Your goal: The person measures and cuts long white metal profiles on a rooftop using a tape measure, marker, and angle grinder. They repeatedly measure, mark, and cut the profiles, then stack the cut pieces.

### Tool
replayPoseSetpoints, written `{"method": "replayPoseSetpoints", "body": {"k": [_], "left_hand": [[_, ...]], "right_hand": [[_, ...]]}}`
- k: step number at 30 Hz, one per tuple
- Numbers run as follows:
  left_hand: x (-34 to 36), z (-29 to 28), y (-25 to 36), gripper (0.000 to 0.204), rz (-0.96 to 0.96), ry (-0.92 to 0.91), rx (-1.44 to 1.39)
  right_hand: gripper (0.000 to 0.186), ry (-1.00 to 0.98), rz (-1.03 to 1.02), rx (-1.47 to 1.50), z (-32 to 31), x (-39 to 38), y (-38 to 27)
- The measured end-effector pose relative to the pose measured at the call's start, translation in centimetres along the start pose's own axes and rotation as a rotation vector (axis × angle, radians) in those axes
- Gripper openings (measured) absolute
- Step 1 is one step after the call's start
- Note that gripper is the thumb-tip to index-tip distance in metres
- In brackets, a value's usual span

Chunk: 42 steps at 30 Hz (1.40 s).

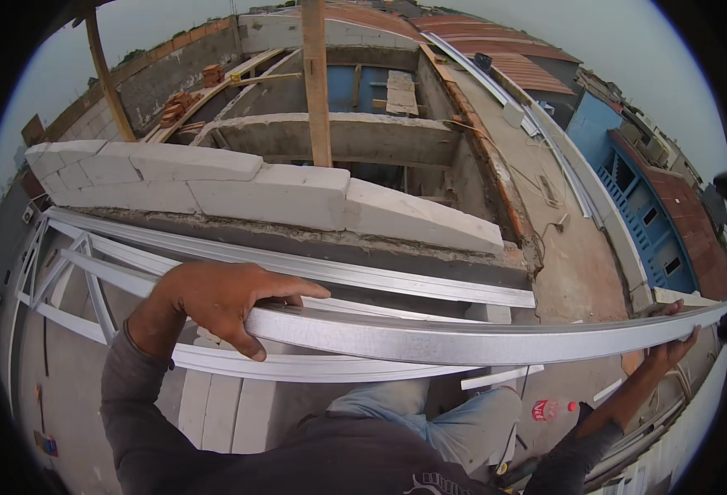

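Observation:
A long silvery metal channel [462, 340] stretches across in front of me, its near-left end in the crook of my left hand [223, 301]. The index finger reaches along the top of that end and the thumb hangs below it. Toward the far right end, my right hand [673, 346] grips the same channel, with fingertips showing above it and the rest below. Under the channel lies a frame of joined metal channels [297, 363], with diagonal pieces [95, 289] on its left. Part of that frame is hidden behind the held piece and my left hand.
A low white block wall [264, 194] runs just beyond the frame, with a wooden post [314, 91] behind it. White blocks [219, 412] lie left of my legs. A plastic bottle [552, 410] and metal offcuts [500, 378] lie right. A ledge [578, 280] extends away.

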<state>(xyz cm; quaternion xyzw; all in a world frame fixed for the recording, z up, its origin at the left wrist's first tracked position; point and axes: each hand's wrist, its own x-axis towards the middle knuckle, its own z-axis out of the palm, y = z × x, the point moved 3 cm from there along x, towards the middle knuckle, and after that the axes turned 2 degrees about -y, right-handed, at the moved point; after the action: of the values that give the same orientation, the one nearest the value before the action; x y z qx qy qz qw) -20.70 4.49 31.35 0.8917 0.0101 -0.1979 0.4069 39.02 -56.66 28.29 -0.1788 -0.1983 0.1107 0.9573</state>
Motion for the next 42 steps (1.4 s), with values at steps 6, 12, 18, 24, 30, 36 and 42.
{"method": "replayPoseSetpoints", "body": {"k": [6, 12, 18, 24, 30, 36, 42], "left_hand": [[1.0, 1.5, -4.9, 0.121, -0.253, -0.093, 0.151], [10.9, 3.2, 1.1, 0.126, -0.151, -0.054, 0.271], [12.9, 5.1, -1.4, 0.086, 0.021, -0.283, 0.280], [5.7, 8.3, -8.0, 0.090, -0.007, -0.219, 0.061], [-2.5, 7.6, -21.2, 0.097, -0.429, -0.334, -0.172], [-6.4, 8.0, -33.6, 0.110, -0.981, -0.311, -0.107], [-5.4, 6.1, -32.0, 0.121, -0.884, -0.405, -0.067]], "right_hand": [[0.044, 0.119, 0.022, -0.058, -3.2, -11.1, 22.3], [0.065, 0.443, 0.146, -0.087, 4.4, -20.9, 38.3], [0.075, 0.390, 0.304, 0.099, 3.4, -24.9, 39.6], [0.070, 0.402, 0.213, 0.193, -4.6, -22.8, 28.8], [0.068, 0.553, 0.111, -0.075, -10.3, -20.1, 25.2], [0.067, 0.576, 0.198, -0.301, -12.7, -22.8, 30.4], [0.063, 0.677, 0.269, -0.360, -6.6, -25.9, 35.3]]}}
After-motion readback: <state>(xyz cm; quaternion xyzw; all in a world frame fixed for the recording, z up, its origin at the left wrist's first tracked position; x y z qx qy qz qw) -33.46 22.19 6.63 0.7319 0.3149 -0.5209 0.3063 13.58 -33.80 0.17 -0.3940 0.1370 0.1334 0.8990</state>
